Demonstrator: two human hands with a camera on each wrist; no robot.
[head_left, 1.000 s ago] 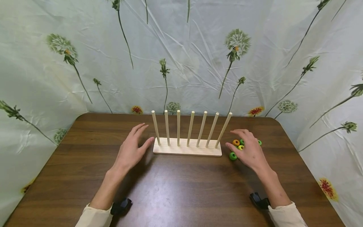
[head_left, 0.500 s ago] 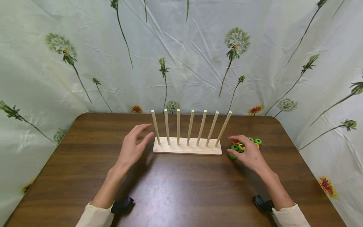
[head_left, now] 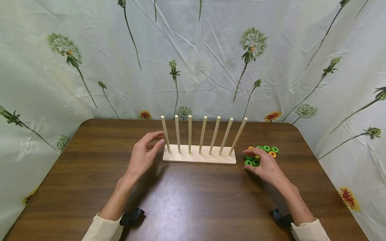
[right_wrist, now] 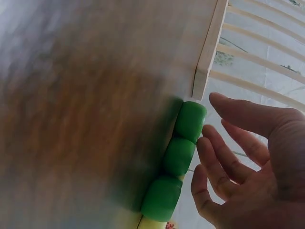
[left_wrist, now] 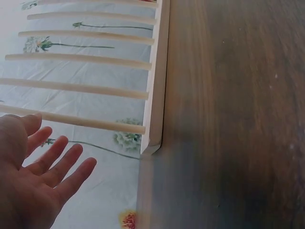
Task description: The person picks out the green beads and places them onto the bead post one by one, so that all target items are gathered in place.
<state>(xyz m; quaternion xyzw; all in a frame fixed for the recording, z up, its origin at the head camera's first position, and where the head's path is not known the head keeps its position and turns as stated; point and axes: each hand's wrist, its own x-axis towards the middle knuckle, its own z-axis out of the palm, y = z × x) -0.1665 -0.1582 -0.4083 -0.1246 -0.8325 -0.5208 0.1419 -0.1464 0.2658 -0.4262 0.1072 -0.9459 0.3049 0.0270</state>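
Floral curtain [head_left: 199,67] fills the background at 12 o'clock, pale with dandelion and red-yellow flower prints. Dark wood-grain table [head_left: 181,201] runs up to it, rounded far corners, glare spot at 6. Clock hub = peg rack, 12 = away from the person.

Peg rack [head_left: 199,159]: light wood, flat oblong base lying crosswise on the table, seven pegs [head_left: 190,134] standing in one row.

Left hand [head_left: 141,157] at 9, next to the end peg. Fingers relaxed and parted, slightly bent, thumb off the fingers. Thumb tip sits right at that peg; contact, can't tell.

Right hand [head_left: 266,167] at 3, over the near side of the bead cluster. Thumb and fingers apart, loosely curved, gap between them. Thumb tip just beside the nearest green bead; touching or not, can't tell.

Beads also at 3, just off the base's end, bunched on the table. Mostly green beads [head_left: 274,149], plus orange beads [head_left: 272,154] and some yellow [right_wrist: 152,223]. Part of the bunch is behind the right hand, so count uncertain. Right wrist view: three green ones in a row, sides touching.

Black wrist units [head_left: 131,217] and cream sleeves [head_left: 102,229] on both arms, 7 and 5.
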